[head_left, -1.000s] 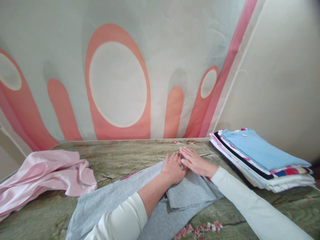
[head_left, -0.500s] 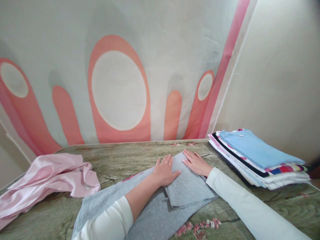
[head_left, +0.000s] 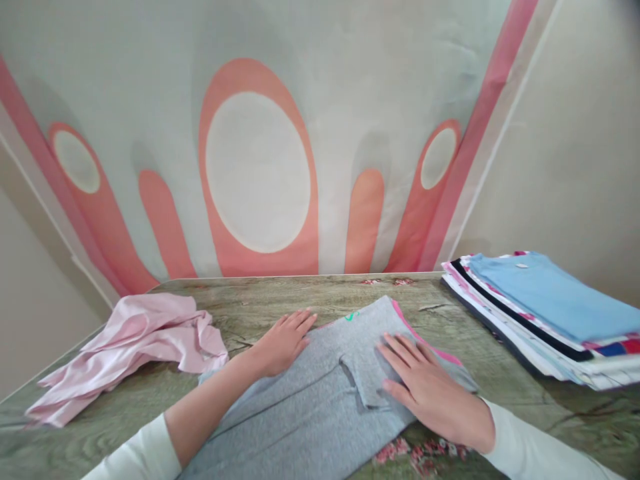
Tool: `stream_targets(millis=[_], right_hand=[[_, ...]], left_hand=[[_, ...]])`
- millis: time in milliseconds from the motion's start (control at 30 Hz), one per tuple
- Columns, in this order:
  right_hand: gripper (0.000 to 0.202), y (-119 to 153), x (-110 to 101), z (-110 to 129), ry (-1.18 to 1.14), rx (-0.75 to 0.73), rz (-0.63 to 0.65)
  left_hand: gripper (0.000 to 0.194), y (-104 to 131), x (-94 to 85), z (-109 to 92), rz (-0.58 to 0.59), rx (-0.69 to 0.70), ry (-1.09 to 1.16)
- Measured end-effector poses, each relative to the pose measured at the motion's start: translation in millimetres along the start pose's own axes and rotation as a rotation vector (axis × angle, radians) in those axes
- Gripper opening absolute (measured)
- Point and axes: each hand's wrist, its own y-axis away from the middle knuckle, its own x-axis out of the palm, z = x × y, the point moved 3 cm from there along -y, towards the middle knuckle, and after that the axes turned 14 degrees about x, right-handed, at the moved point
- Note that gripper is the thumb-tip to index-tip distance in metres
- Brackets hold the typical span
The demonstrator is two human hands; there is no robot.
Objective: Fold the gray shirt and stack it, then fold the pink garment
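- Change vs half a second ago: hands split. They were close together at the far end of the grey cloth (head_left: pixel 300 427); now well apart.
- Left hand (head_left: pixel 283 343): over the cloth's left far edge, fingers straight, grip released. Contact under the palm hidden.
- Right hand (head_left: pixel 433 393): pulled nearer, flat on the flap (head_left: pixel 367 380), fingers spread. Grip released, pressing at most.
- Grey cloth: mid-counter (head_left: pixel 280 292), short of the far edge, running out of frame at the near side.
- Green mark (head_left: pixel 352 316) and a longer run of pink trim (head_left: pixel 425 339) now uncovered at its far end.
- Meaning, my read: smoothing rather than lifting; flap is down, but creases remain in the near part.
- Pink cloth (head_left: pixel 150 333): loose heap by the counter's left edge. Stack (head_left: pixel 555 313): folded, toward the right edge. Neither touched.
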Motion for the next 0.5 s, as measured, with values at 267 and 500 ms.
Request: stream_targets(millis=[267, 500], right_hand=[[0.06, 24.0, 16.4, -7.1, 0.059, 0.02, -0.063], [0.057, -34.0, 3.3, -41.7, -0.014, -0.208, 0.071]], left_hand=[[0.048, 39.9, 0.5, -16.9, 0.05, 0.142, 0.035], [0.055, 45.7, -4.2, -32.7, 0.059, 0.027, 0.036]])
